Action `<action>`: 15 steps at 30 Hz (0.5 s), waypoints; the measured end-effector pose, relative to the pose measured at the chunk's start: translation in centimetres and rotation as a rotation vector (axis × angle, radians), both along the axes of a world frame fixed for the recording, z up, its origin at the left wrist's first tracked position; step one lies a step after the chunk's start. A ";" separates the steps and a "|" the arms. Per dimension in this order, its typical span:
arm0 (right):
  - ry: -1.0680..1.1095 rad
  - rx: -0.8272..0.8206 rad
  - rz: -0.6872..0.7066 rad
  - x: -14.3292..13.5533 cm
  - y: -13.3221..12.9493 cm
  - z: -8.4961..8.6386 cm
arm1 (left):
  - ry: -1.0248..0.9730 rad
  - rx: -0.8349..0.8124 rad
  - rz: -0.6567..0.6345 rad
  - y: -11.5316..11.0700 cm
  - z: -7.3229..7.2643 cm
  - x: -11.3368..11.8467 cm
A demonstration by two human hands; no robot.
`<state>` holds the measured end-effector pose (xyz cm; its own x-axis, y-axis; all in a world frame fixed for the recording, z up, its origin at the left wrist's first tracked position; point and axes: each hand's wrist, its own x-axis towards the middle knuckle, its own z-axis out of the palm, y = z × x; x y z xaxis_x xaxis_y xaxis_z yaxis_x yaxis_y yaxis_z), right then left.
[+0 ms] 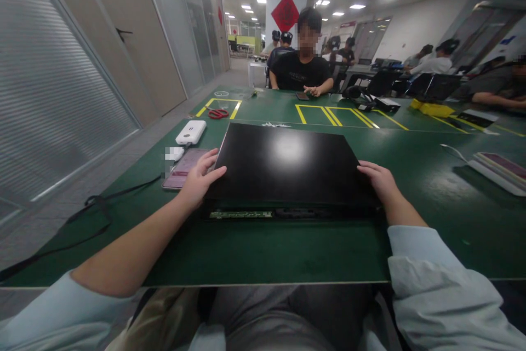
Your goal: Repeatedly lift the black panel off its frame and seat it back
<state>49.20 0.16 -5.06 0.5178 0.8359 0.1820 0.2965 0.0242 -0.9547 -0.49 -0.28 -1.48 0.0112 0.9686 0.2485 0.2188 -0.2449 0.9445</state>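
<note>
Black panel sits gripped between my left hand and right hand, near the counter's front edge.

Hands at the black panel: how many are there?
2: the left hand at the left edge of the panel, the right hand at its right edge.

On the desk, a panel is between the left hand and the right hand, a circuit strip along its near edge. Left of it lie a phone and, behind that, a power bank; farther back, scissors. Another person sits across the desk.
</note>
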 end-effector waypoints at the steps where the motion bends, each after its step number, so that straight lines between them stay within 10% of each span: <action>1: 0.029 0.020 0.027 -0.1 -0.1 0.4 | -0.018 -0.003 0.008 0.0 0.0 0.0; 9: 0.617 -0.032 0.378 -3.1 -2.9 3.8 | -0.184 -0.042 0.017 0.4 -0.5 -0.2; 15: 0.666 -0.014 0.303 -3.9 -3.2 4.9 | -0.070 -0.035 -0.042 0.8 -0.9 -0.6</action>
